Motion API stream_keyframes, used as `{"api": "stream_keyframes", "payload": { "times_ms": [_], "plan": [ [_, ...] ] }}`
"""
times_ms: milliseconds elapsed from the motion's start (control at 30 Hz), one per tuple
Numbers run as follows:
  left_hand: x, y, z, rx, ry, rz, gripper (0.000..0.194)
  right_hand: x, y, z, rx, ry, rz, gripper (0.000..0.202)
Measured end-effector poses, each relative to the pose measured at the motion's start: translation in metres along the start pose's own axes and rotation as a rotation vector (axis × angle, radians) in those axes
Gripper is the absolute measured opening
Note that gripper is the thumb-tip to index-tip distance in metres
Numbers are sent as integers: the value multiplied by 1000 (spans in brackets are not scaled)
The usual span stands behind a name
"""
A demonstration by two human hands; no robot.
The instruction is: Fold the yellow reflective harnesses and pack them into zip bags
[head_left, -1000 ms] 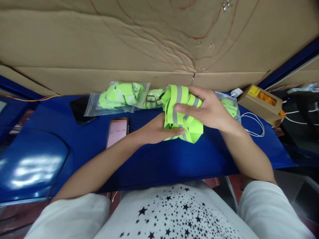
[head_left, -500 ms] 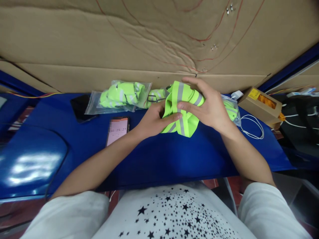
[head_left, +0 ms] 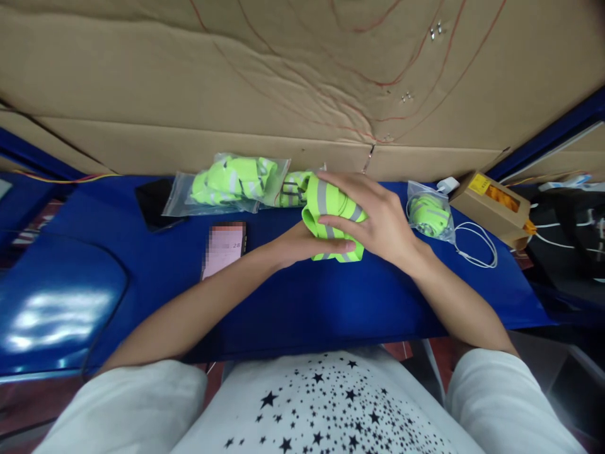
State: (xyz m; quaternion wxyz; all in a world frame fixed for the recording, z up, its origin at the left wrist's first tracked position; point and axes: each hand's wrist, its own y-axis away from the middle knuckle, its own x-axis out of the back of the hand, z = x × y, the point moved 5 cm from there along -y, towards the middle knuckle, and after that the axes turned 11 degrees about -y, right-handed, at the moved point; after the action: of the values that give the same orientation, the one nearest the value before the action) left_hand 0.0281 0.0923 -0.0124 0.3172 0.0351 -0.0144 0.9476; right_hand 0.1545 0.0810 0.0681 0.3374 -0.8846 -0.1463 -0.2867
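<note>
A reflective safety vest [head_left: 324, 198], neon yellow-green with grey stripes, is bunched into a compact roll of bands above the table's middle. My left hand [head_left: 307, 246] supports it from below and the left, its thumb laid along the front; the other left fingers are hidden behind the cloth. From above and the right, my right hand [head_left: 373, 214] wraps over the roll, thumb pressed on the front. Behind the roll lies a bagged vest [head_left: 293, 189], partly covered. Another bagged vest [head_left: 231, 180] sits to its left, and a third bagged vest [head_left: 429, 213] lies right of my right hand.
On the blue table [head_left: 283, 309], a lit phone [head_left: 224, 246] lies near my left forearm, and a dark phone [head_left: 158, 205] farther left. A cardboard box [head_left: 491, 208] with orange contents and a coiled white cable [head_left: 477, 246] are at right. Cardboard [head_left: 283, 82] walls the back.
The vest has become a tighter roll as my right hand closed over its top and moved slightly left and down. The right-hand bagged vest is now more exposed.
</note>
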Motion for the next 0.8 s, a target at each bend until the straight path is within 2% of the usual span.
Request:
{"api": "stream_keyframes", "payload": {
  "times_ms": [67, 167, 267, 367, 467, 567, 700, 800],
  "plan": [
    [-8, 3, 0, -19, 51, -7, 52, -2, 1, -4, 19, -18, -10, 56],
    [-13, 6, -4, 16, 39, -129, 39, 1, 1, -7, 4, -79, 5, 52],
    [-6, 7, -8, 29, -121, -256, 36, 5, 2, -2, -120, -96, 54, 44],
    [2, 5, -18, 95, -229, -356, 37, 2, 4, 4, -239, -59, 51, 40],
    [5, 3, -26, 151, -189, -364, 39, -3, 5, 6, -267, -74, 44, 40],
    [5, 2, -27, 179, -115, -352, 44, -2, 5, 7, -262, -154, 100, 41],
    [9, 1, -14, 246, -45, -274, 55, 0, 3, 13, -297, -361, 168, 44],
    [13, 1, 3, 213, -130, -246, 60, -5, 3, 23, -399, -604, 168, 48]
  ]
}}
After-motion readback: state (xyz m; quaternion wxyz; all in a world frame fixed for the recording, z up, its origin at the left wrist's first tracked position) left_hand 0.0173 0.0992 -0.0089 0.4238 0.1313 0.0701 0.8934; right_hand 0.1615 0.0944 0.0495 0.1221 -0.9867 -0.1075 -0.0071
